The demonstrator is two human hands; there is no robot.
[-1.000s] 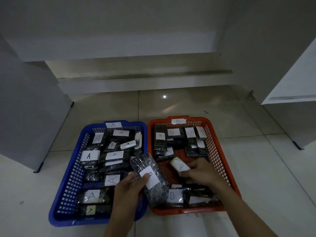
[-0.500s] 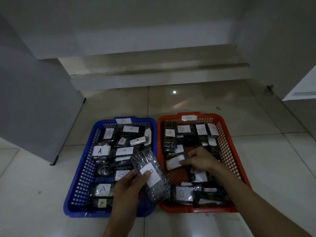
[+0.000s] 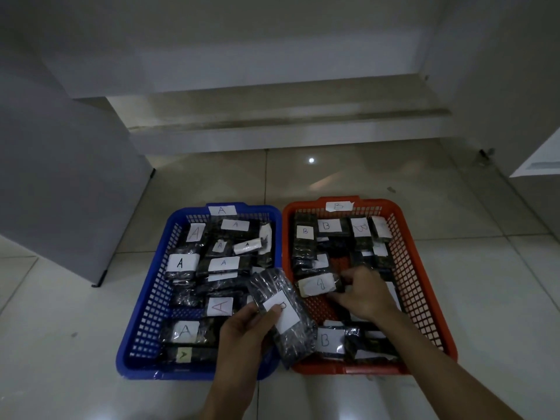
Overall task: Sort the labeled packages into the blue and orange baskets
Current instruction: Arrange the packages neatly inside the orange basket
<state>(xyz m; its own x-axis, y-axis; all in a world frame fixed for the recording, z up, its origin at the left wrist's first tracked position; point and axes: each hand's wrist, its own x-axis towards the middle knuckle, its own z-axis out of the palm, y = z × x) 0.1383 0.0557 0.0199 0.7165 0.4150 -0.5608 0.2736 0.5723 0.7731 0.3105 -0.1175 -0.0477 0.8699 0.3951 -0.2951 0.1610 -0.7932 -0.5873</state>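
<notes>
A pale tiled floor (image 3: 454,298) carries two plastic baskets that stand side by side and touch each other. A grey cabinet panel (image 3: 60,192) stands at the left, and a low step (image 3: 272,128) runs behind the baskets.

The blue basket (image 3: 142,328) is on the left and has a paper tag with the letter A on its far rim. It is full of dark wrapped packages with white labels marked A. The orange basket (image 3: 424,298) is on the right with a tag B on its far rim. It holds similar packages marked B, and a part of its mesh bottom is bare near the middle.

The left hand (image 3: 242,334) grasps a dark package with a white label (image 3: 281,316) and holds it tilted above the line where the two baskets meet. The thumb covers a part of the letter, which looks like B. The right hand (image 3: 363,295) is inside the orange basket, and its fingers pinch the end of a smaller package marked B (image 3: 318,284), which is near the basket's left wall.
</notes>
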